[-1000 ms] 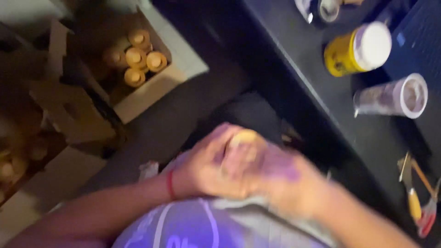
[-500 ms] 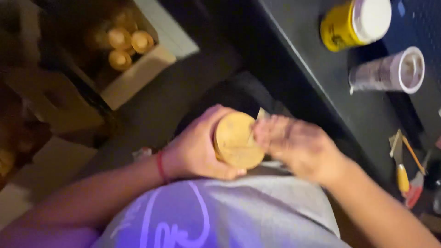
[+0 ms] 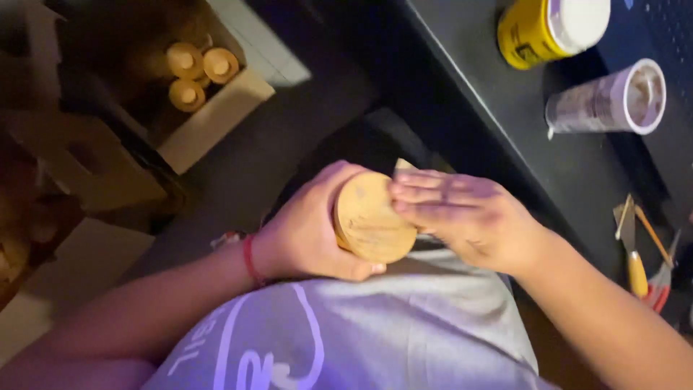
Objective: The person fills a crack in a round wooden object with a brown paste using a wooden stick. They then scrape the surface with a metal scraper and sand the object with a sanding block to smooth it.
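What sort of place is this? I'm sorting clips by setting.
Probably a small craft workshop. A dark workbench carries a yellow tub and hand tools, a cardboard box holds more wooden pieces, and the left hand grips a round wooden disc.

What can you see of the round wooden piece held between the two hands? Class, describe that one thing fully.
The round wooden piece is a tan disc-like form with a flat, pale face turned up toward the camera, tilted slightly. It looks like smooth, light wood; faint marks on the face are too blurred to read. The left hand cups its side and underside, thumb along the lower edge. The right hand lays flat fingers over its right edge. It is held above the lap, beside the dark table.
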